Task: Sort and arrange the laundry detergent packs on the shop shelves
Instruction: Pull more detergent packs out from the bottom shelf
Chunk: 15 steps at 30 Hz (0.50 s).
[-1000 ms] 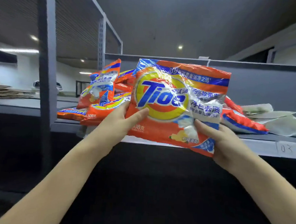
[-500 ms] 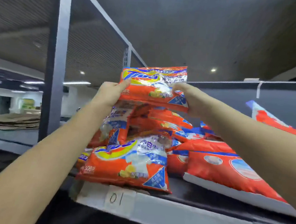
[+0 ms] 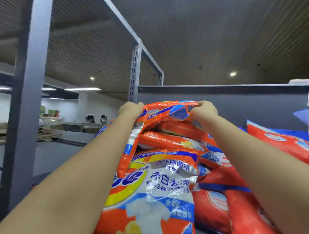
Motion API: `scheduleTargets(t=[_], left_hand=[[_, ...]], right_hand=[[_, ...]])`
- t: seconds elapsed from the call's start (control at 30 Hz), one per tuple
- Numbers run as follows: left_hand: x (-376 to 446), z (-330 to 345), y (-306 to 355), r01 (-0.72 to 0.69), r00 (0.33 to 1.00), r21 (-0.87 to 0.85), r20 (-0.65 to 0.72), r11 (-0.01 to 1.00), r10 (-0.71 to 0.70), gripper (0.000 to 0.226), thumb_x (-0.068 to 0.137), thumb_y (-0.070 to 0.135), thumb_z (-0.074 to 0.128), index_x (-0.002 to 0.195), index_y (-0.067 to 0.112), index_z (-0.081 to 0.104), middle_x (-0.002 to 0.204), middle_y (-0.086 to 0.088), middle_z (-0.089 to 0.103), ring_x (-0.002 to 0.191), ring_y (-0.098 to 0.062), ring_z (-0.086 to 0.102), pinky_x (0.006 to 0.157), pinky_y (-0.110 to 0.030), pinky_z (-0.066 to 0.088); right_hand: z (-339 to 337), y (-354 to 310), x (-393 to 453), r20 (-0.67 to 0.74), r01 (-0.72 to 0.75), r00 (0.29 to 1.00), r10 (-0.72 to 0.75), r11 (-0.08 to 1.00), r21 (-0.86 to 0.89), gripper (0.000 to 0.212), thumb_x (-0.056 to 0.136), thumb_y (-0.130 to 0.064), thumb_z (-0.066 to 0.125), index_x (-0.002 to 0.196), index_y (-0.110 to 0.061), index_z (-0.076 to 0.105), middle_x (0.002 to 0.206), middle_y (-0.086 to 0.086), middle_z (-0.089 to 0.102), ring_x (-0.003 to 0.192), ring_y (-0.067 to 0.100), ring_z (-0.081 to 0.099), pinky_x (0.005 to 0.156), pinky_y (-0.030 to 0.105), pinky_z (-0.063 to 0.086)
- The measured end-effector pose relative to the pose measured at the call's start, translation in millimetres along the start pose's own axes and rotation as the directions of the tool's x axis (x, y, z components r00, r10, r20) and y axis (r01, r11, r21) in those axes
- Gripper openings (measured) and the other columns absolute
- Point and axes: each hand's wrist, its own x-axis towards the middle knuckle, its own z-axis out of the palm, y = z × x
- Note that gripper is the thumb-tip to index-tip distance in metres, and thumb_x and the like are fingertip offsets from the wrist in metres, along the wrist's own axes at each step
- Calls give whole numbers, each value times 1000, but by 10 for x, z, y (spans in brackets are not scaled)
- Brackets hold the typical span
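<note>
Reaching deeper than half a second ago, your left hand (image 3: pixel 130 108) and right hand (image 3: pixel 203 109) now press the gripped orange pack (image 3: pixel 167 110) onto the shelf stack (image 3: pixel 166 141); release it next

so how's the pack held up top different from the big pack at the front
The top pack is gripped at its ends by the left hand and right hand, lying flat on the pile. The front pack is untouched, sloping toward the camera with its face showing. Both are orange with blue.
</note>
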Motion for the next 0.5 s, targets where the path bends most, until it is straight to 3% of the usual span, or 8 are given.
scheduleTargets(t=[0.07, 0.27, 0.4, 0.5], left_hand=[[15, -1, -26, -12, 1000, 7, 7, 1000, 12, 50, 98, 33, 37, 125, -6, 52, 130, -25, 53, 119, -38, 49, 94, -35, 40], [-63, -20, 43, -107, 993, 59, -42, 992, 110, 36, 97, 24, 42, 123, 6, 60, 127, -15, 59, 118, -35, 52, 90, -35, 43], [-129, -137, 60, -248, 967, 112, -29, 962, 252, 33, 95, 24, 43, 119, 13, 63, 125, -14, 60, 116, -35, 53, 88, -34, 43], [-244, -315, 105, -401, 911, 18, -92, 916, 401, 32, 95, 24, 41, 115, 17, 66, 121, -12, 62, 113, -33, 54, 85, -32, 41]], right_hand=[[-30, 14, -59, -19, 60, 998, -65, 981, -185, 26, 82, -8, 60, 107, -7, 65, 106, 13, 67, 94, 28, 61, 68, 26, 42], [-186, -62, -241, 84, 108, 993, -81, 914, -391, 23, 81, -8, 62, 102, -3, 71, 100, 13, 70, 96, 27, 65, 83, 33, 52], [-282, -220, -462, 110, 164, 986, -124, 833, -528, 23, 80, -4, 56, 98, 0, 70, 100, 20, 69, 95, 34, 65, 83, 38, 54], [-347, -331, -739, 89, 195, 980, -177, 787, -586, 24, 84, -11, 55, 99, 1, 69, 99, 19, 69, 95, 33, 64, 73, 31, 51]])
